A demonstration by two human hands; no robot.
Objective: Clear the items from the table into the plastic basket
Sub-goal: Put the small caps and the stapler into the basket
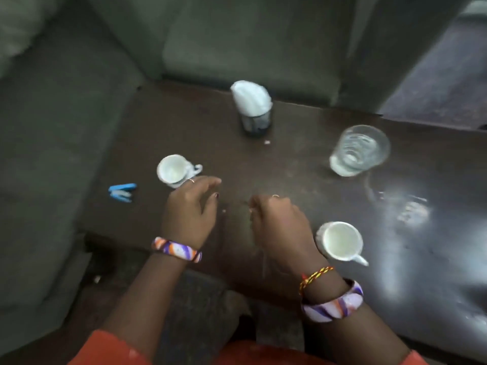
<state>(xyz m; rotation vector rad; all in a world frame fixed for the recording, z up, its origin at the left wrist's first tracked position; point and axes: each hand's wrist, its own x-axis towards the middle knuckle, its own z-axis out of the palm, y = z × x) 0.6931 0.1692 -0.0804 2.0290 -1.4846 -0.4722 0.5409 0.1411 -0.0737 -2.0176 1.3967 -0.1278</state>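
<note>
While your left hand (191, 206) hovers open and your right hand (279, 219) curls loosely, both hold nothing. A white cup (172, 171) sits just beyond your left fingertips; grasp it next, I judge.

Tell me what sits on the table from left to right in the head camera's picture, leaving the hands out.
blue clip → left white cup → napkin holder → right white cup → clear glass, all on the dark table. The right white cup and the clear glass overlap somewhat in their left-right span.

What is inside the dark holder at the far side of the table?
White paper napkins stand inside the dark holder and stick out above its rim. Their lower parts and the holder's bottom are hidden.
</note>
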